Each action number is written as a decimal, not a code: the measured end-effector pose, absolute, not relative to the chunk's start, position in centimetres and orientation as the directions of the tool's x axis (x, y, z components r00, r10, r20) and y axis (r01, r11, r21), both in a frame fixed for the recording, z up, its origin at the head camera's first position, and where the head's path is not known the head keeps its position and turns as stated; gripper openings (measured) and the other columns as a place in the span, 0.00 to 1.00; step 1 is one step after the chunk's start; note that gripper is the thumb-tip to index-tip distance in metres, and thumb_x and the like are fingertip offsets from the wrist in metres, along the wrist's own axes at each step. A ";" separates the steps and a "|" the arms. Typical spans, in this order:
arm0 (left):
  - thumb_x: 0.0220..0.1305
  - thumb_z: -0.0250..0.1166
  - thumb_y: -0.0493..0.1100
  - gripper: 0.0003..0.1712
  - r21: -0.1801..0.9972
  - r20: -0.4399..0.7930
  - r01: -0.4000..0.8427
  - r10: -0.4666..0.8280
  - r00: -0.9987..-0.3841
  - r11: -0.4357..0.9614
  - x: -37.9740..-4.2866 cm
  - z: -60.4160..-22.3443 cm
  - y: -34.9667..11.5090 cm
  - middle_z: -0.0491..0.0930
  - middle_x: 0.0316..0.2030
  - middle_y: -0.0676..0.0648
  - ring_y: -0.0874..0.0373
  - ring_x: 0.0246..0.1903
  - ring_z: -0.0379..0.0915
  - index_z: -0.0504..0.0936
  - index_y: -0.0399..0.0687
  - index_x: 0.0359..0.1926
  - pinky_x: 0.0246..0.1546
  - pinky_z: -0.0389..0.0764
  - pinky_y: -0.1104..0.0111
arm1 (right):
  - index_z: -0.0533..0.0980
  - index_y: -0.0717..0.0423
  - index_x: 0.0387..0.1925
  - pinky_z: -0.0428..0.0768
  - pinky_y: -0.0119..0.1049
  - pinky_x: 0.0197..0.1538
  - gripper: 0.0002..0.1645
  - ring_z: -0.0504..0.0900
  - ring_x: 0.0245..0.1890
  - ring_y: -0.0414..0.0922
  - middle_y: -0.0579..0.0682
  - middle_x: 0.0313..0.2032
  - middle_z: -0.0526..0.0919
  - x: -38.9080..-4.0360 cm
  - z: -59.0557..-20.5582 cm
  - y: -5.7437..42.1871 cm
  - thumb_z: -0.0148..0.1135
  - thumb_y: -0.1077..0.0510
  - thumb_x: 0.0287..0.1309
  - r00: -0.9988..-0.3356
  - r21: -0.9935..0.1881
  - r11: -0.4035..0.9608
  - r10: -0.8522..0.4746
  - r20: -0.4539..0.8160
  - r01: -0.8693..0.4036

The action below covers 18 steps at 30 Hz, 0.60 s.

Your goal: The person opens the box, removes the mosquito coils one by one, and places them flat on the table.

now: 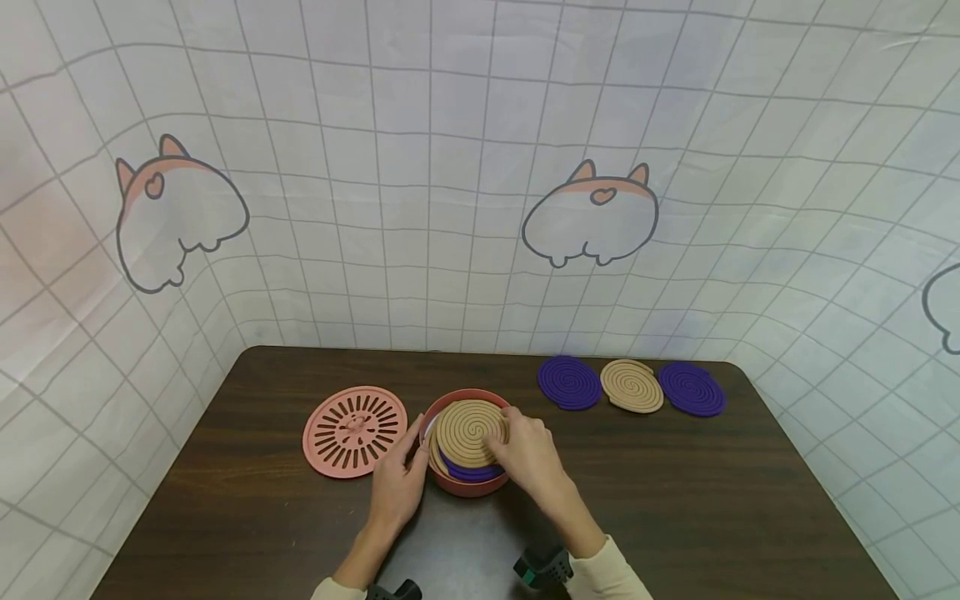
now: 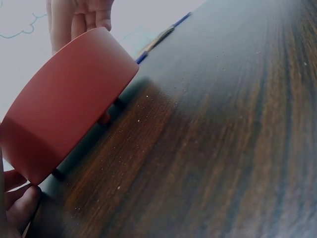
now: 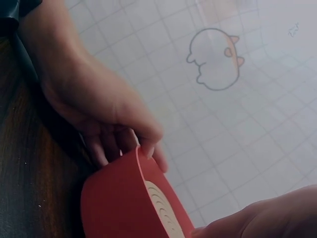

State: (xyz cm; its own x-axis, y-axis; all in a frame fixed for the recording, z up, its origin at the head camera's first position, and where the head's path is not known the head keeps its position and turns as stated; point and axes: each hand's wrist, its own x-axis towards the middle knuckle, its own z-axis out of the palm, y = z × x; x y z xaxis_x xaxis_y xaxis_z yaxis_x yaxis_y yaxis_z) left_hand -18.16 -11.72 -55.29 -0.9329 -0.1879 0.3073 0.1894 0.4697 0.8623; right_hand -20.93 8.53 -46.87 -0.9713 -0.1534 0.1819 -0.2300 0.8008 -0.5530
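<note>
A round red mosquito coil box (image 1: 467,490) stands on the table with a stack of coils inside. My left hand (image 1: 397,482) grips its left side, and in the right wrist view the thumb hooks over the rim. On top lies a tan mosquito coil (image 1: 467,427), slightly off the stack, with a purple coil (image 1: 472,476) showing beneath its near edge. My right hand (image 1: 532,454) pinches the tan coil at its right edge, thumb on the upper face; the fingertips underneath are hidden. In the left wrist view the red wall (image 2: 74,94) hides the coils.
Left of the box lies its pink slotted lid (image 1: 356,429). At the back right a purple coil (image 1: 568,382), a tan coil (image 1: 632,386) and another purple coil (image 1: 692,388) lie in a row on the dark wooden table (image 1: 675,500). A white gridded curtain (image 1: 450,208) surrounds the table.
</note>
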 end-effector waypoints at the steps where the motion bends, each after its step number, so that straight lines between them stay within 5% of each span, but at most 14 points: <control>1: 0.72 0.59 0.43 0.26 0.862 0.307 0.189 -0.188 -0.933 0.471 -18.2 -55.3 -11.7 0.75 0.67 0.48 0.51 0.65 0.72 0.73 0.50 0.70 0.61 0.75 0.50 | 0.79 0.68 0.54 0.84 0.53 0.44 0.29 0.87 0.45 0.60 0.66 0.46 0.87 -20.9 -47.0 8.5 0.70 0.53 0.56 -0.971 -0.551 0.802 -0.155 0.183 -0.232; 18: 0.72 0.58 0.43 0.26 0.859 0.303 0.175 -0.201 -0.932 0.482 -18.2 -55.3 -11.6 0.77 0.65 0.48 0.51 0.64 0.74 0.74 0.52 0.70 0.59 0.77 0.50 | 0.81 0.66 0.52 0.82 0.51 0.49 0.26 0.84 0.48 0.54 0.59 0.45 0.86 -21.2 -47.2 8.7 0.70 0.53 0.55 -0.972 -0.624 0.747 -0.141 0.190 -0.230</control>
